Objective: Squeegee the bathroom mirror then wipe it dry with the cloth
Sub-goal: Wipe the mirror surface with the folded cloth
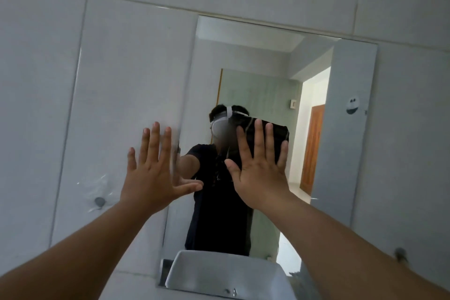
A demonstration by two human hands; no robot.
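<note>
The bathroom mirror hangs on a pale tiled wall and reflects a person in a dark shirt. My right hand is raised flat against the glass with its fingers spread and straight. It presses a dark cloth, which shows above and between the fingers. My left hand is also up with its fingers spread, at the mirror's left edge, its thumb over the glass. I cannot tell whether that hand touches the surface. No squeegee is in view.
A white basin with a small tap sits right below the mirror. A round wall hook is on the tiles to the left and another at lower right. A small round sticker shows near the mirror's right edge.
</note>
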